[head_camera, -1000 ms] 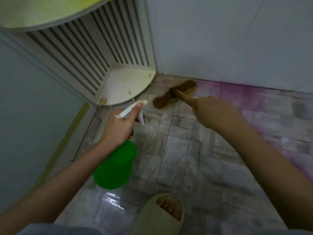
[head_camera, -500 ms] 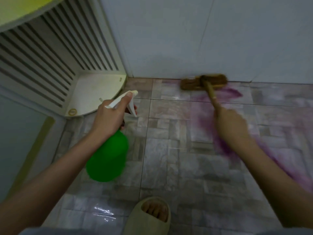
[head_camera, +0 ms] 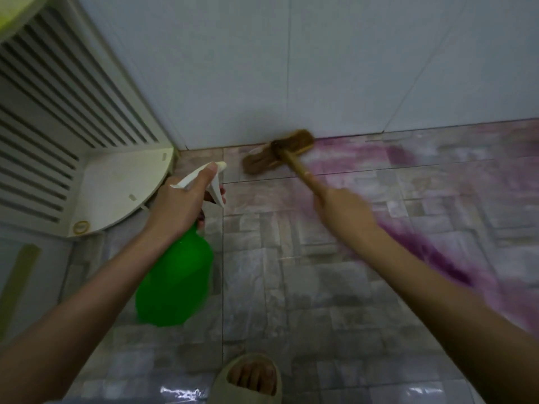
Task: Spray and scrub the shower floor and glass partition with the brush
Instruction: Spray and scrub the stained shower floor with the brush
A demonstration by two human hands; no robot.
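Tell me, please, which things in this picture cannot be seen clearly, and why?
1. Head view: the right hand is motion-blurred; its fingers on the brush handle cannot be told apart.
2. The left hand covers the spray bottle neck; whether the trigger is squeezed is unclear.
3. The slipper is cut off by the bottom edge.
4. The round mark on the corner shelf is too small to read.

plain pale grey wall [head_camera: 320,68], mottled grey tile floor [head_camera: 291,287] with purple smears [head_camera: 364,161] over on the right, white slatted corner shelf [head_camera: 116,185] left, wet glare [head_camera: 180,393] up front
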